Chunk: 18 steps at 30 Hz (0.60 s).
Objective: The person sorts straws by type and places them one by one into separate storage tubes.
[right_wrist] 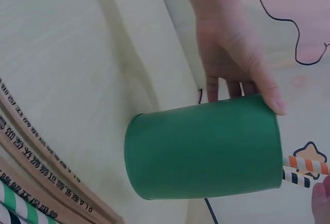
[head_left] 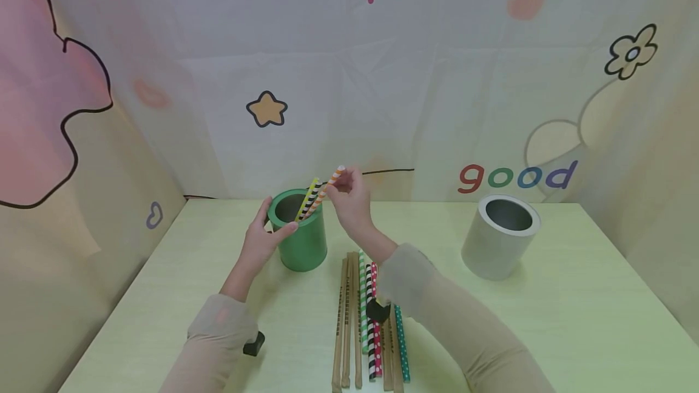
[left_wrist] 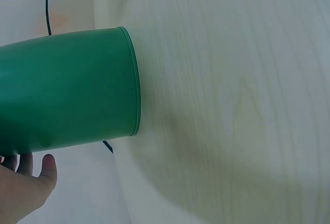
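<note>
A green cylindrical holder (head_left: 303,244) stands on the table, left of centre. My left hand (head_left: 261,242) grips it near the top from the left, thumb (right_wrist: 270,96) at the rim and fingers behind. Inside lean a yellow straw (head_left: 307,200) and a black-and-white striped straw (head_left: 313,194). My right hand (head_left: 351,204) pinches an orange-and-white striped straw (head_left: 331,182) near its upper end. That straw slants down into the holder's mouth, and its lower end is hidden.
In front of the holder lies a row of straws: brown paper-wrapped straws (head_left: 346,320), a green-striped straw (head_left: 363,308), a black-striped one, a pink dotted one and a teal dotted straw (head_left: 402,344). A white cylindrical holder (head_left: 494,247) stands to the right. A printed cloth hangs behind the table.
</note>
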Each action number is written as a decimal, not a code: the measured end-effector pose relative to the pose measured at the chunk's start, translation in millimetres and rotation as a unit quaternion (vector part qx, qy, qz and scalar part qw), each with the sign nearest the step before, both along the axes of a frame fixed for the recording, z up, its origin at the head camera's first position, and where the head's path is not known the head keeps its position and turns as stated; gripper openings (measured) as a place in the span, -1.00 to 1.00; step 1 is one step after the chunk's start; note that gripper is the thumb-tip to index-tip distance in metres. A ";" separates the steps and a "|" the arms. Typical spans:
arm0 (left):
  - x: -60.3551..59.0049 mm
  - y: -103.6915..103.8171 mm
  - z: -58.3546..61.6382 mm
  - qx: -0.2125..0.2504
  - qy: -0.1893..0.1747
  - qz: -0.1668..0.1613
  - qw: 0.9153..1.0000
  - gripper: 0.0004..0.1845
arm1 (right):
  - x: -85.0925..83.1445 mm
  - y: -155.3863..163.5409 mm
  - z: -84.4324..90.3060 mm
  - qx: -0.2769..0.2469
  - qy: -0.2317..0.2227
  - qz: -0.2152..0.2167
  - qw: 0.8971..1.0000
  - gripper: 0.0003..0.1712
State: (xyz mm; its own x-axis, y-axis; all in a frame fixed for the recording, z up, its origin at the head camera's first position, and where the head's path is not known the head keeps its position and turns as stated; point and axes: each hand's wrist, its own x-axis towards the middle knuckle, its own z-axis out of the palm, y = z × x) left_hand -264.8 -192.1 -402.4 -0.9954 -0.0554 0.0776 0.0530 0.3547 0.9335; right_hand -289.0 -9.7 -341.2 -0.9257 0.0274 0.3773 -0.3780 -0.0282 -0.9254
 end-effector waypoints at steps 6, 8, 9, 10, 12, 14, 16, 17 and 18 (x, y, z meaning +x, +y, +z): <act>1.1 -0.5 -0.1 -0.004 0.003 0.000 1.000 -0.08 | 0.1 -4.0 -9.2 0.070 -0.005 0.022 0.997 -0.76; 1.4 -0.7 -0.2 -0.005 0.006 0.000 1.000 -0.08 | 0.9 -4.1 -11.9 0.095 -0.001 0.030 0.995 -0.78; 1.4 -0.7 -0.3 -0.006 0.006 0.000 1.000 -0.07 | 1.5 -3.8 -13.1 0.107 -0.001 0.032 0.994 -0.78; 1.3 -0.6 -0.5 -0.005 0.006 0.001 1.000 -0.07 | 1.9 -3.4 -14.4 0.119 -0.001 0.033 0.992 -0.79; 1.0 -0.4 -0.7 -0.004 0.006 0.000 1.000 -0.06 | 2.4 -1.7 -16.2 0.139 -0.003 0.038 0.990 -0.77; 0.7 -0.1 -0.3 -0.002 0.002 0.001 1.000 -0.07 | 2.3 1.1 -17.3 0.157 -0.012 0.046 0.986 -0.72; 0.9 0.3 1.4 0.001 -0.003 0.000 1.000 -0.08 | 1.5 5.3 -18.0 0.176 -0.024 0.059 0.982 -0.65; 1.7 0.7 3.2 0.003 -0.005 -0.001 1.000 -0.08 | 1.2 7.8 -17.8 0.188 -0.032 0.067 0.979 -0.62; 2.8 1.3 5.2 0.005 -0.009 -0.001 1.000 -0.09 | 1.1 10.7 -17.2 0.201 -0.041 0.075 0.976 -0.59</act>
